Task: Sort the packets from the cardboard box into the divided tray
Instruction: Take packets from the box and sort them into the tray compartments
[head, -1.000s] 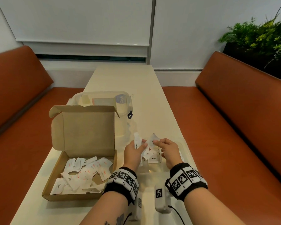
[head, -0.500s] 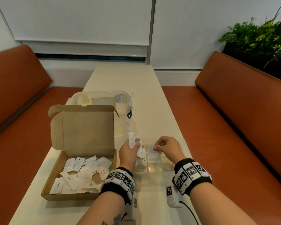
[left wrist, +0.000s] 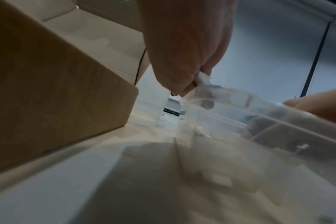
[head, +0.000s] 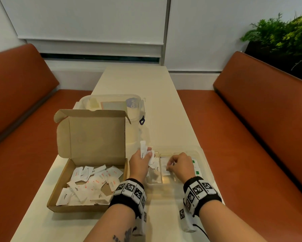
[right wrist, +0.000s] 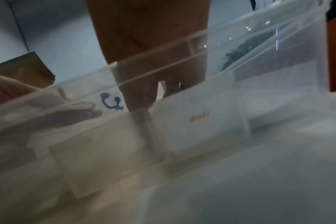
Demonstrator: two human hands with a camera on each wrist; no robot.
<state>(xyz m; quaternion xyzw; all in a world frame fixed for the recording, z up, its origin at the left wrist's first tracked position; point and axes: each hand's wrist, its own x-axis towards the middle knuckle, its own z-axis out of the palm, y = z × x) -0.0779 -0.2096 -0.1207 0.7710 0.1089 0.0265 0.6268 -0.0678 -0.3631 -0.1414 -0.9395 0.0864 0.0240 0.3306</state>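
Most of the packets (head: 92, 184) are yet to be sorted: a loose white heap of them covers the floor of the cardboard box (head: 87, 172), which sits open near the table's (head: 134, 81) left edge, lid standing up. Just right of the box, the left hand (head: 140, 163) grips a small bunch of packets, its fingers curled round them, one marked "Sugar" poking up above the knuckles. Next comes the divided tray (head: 201, 154), clear plastic, by the table's right edge. A few packets already lie in its compartments, a couple with green marks at the far right. Over a middle compartment the right hand (head: 179, 165) pinches one packet with its fingers, low in the tray. I'd judge the job well short of half done.
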